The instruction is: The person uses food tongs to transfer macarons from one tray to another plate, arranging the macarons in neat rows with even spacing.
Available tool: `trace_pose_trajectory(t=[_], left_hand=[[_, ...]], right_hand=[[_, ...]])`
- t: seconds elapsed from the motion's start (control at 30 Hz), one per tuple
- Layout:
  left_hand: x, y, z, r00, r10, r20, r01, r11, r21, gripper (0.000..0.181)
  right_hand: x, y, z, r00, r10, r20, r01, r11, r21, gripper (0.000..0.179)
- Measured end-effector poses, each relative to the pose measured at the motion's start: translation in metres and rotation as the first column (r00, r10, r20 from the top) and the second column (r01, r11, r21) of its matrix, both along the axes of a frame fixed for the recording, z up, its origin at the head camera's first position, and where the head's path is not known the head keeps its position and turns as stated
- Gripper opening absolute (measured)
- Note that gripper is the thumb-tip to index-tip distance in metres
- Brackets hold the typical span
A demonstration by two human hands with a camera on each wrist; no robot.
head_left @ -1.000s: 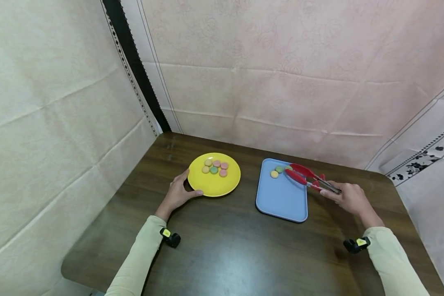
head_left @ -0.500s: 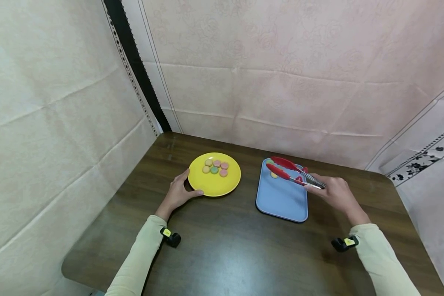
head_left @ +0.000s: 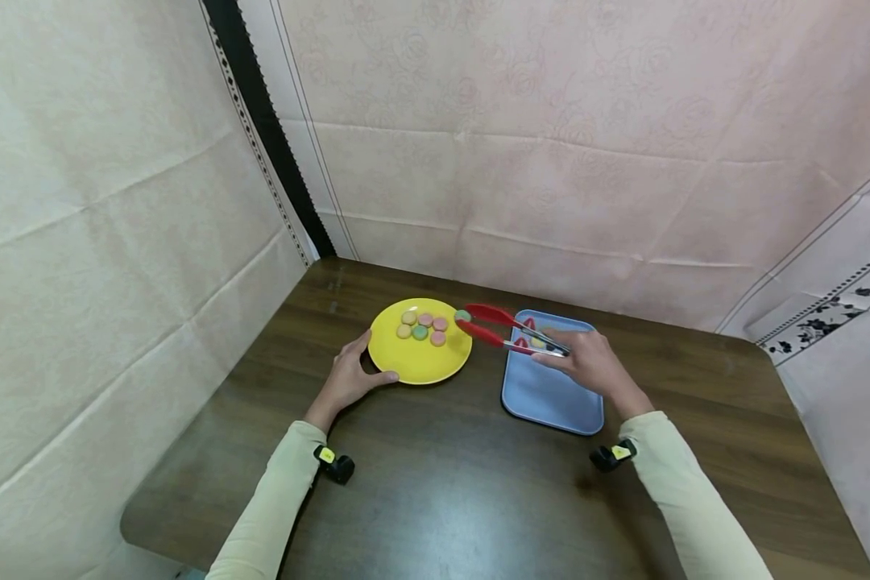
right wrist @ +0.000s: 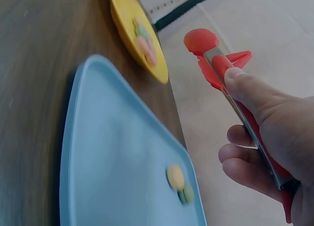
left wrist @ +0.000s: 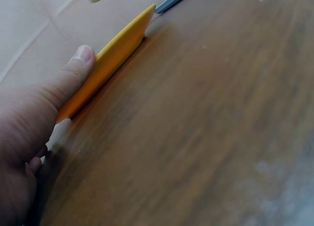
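In front of the yellow plate, the brown tabletop is shining, and two pale sleeves are reaching in, each wearing a small black camera. At the plate's left and near edge, the left hand is gripping the rim with thumb and fingers. To the right of the plate, the right hand is grasping red tongs above a blue tray. The tongs' tips are pinching a green sweet up in the air, by the plate's right edge. On the tray's far part, a yellow sweet and another green one are sitting together. Pink, green and yellow sweets are bunching on the plate. Behind the plate, pale cloth is hanging.
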State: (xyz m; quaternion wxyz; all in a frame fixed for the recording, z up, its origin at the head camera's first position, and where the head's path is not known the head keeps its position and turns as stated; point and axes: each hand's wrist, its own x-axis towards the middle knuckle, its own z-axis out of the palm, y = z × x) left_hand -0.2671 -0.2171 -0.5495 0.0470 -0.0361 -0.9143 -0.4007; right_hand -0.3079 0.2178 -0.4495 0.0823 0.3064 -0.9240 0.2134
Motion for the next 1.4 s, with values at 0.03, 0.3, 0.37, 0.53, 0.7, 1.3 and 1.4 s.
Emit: trace_pose_trajectory(t=[0.03,0.3,0.37,0.53,0.7,1.3,1.4], left_hand=[[0.000,0.000,0.000,1.000,0.001,0.002,-0.001,1.000,0.000,0.116],[0.002,-0.002,0.001,1.000,0.001,0.003,-0.001,1.000,0.005,0.115],[0.002,-0.003,0.002,1.000,0.003,0.004,-0.003,1.000,0.005,0.115],[0.003,-0.003,0.002,1.000,0.011,0.011,-0.011,1.000,-0.002,0.116],[0.002,-0.001,0.003,1.000,0.012,0.019,-0.012,1.000,0.001,0.116],[0.001,0.002,0.001,1.000,0.016,0.012,-0.016,1.000,0.007,0.115],[0.002,0.003,0.001,1.000,0.015,0.013,-0.015,1.000,0.011,0.115]], right_hand=[[-0.001,-0.006,0.000,1.000,0.012,-0.005,-0.012,1.000,-0.002,0.058],[-0.009,-0.052,-0.004,0.997,0.071,0.015,-0.072,0.997,0.020,0.057],[-0.011,-0.064,-0.007,0.996,0.089,0.028,-0.090,0.996,0.020,0.057],[-0.013,-0.085,-0.017,0.992,0.108,0.071,-0.109,0.994,0.013,0.059],[-0.013,-0.097,-0.024,0.990,0.108,0.087,-0.110,0.994,0.015,0.054],[-0.008,-0.093,-0.023,0.991,0.073,0.116,-0.078,0.996,0.033,0.058],[-0.006,-0.079,-0.016,0.994,0.076,0.083,-0.078,0.997,0.023,0.060]])
